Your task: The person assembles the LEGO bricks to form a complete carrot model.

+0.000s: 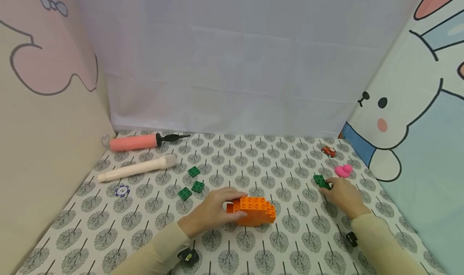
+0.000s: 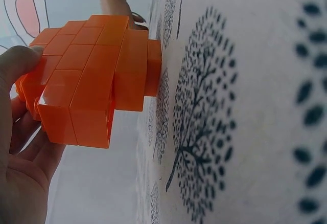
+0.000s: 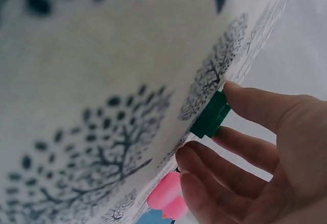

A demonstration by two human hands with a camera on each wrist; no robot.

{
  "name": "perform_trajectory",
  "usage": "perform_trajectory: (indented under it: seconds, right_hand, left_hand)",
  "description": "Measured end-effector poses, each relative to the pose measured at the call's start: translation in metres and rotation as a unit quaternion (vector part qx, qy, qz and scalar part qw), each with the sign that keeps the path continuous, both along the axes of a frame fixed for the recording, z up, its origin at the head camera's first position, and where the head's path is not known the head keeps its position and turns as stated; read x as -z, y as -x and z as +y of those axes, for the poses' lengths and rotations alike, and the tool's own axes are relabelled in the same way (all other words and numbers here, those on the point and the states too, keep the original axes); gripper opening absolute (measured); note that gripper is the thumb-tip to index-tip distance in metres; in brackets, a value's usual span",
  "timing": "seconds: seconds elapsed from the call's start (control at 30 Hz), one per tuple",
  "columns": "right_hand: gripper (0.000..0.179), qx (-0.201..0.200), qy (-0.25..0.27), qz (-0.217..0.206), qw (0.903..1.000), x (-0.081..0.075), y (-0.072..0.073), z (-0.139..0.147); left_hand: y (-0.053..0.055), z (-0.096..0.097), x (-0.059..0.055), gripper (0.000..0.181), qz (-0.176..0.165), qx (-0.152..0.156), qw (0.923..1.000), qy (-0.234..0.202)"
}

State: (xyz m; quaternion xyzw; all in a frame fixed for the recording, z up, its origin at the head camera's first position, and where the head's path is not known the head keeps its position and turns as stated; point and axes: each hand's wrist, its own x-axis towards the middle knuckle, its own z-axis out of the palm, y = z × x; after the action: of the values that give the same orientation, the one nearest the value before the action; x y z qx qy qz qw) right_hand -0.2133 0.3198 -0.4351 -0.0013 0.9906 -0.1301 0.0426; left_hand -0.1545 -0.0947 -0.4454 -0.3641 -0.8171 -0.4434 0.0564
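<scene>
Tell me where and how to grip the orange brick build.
I'd take the orange brick build across its long sides, coming from its left end, where the left hand is: thumb on the near face, fingers on the far one. The near face looks broad and flat, whereas the top is studded and the right end steps down.

Free lane right of orange bricks [image 1: 255, 212]; green piece [image 1: 320, 180], pink duck [image 1: 342, 171] obstructing beyond
</scene>
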Motion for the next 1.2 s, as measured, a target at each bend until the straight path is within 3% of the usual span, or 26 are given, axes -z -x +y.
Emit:
perform_trajectory:
  seconds: [0.3, 0.4, 0.47, 0.53, 0.6, 0.73, 0.83, 0.9, 0.97, 1.03, 1.2]
  right_hand:
    - [0.051, -0.014, 0.032, 0.032, 0.9988, -0.006, -0.002, -0.004]
    - [0.047, -0.035, 0.073, 0.068, 0.9944, -0.01, -0.007, -0.017]
    - [0.044, -0.07, 0.099, 0.103, 0.9873, -0.013, -0.012, -0.028]
    - [0.04, -0.118, 0.114, 0.149, 0.9751, -0.015, -0.018, -0.041]
    - [0.037, -0.177, 0.131, 0.198, 0.9551, -0.017, -0.024, -0.056]
    - [0.038, -0.302, 0.171, 0.284, 0.8937, -0.023, -0.035, -0.085]
    - [0.038, -0.38, 0.211, 0.297, 0.8502, -0.028, -0.043, -0.104]
    - [0.037, -0.418, 0.23, 0.288, 0.8302, -0.031, -0.047, -0.114]
    - [0.035, -0.442, 0.244, 0.272, 0.8191, -0.033, -0.051, -0.122]
    - [0.035, -0.454, 0.245, 0.264, 0.815, -0.034, -0.054, -0.127]
    - [0.035, -0.462, 0.234, 0.257, 0.8161, -0.035, -0.056, -0.131]
  left_hand:
    - [0.002, -0.001, -0.004, 0.049, -0.009, -0.004, 0.9999, 0.01]
    - [0.001, -0.002, -0.004, 0.049, -0.014, -0.008, 0.9998, 0.009]
    - [0.0, -0.002, -0.004, 0.049, -0.019, -0.008, 0.9998, 0.007]
    - [-0.001, -0.002, -0.003, 0.049, -0.023, -0.008, 0.9997, 0.006]
    - [-0.001, -0.002, -0.003, 0.05, -0.025, -0.007, 0.9996, 0.007]
    - [-0.002, -0.002, -0.002, 0.05, -0.028, -0.01, 0.9995, 0.009]
    - [-0.001, -0.001, -0.002, 0.05, -0.028, -0.01, 0.9995, 0.007]
    - [-0.001, -0.001, -0.002, 0.049, -0.025, -0.01, 0.9996, 0.005]
    - [-0.001, 0.0, -0.001, 0.049, -0.021, -0.006, 0.9998, 0.001]
    - [-0.001, 0.0, 0.0, 0.049, -0.017, 0.0, 0.9999, -0.003]
    - [0.0, -0.001, 0.001, 0.048, -0.007, 0.011, 0.9998, -0.012]
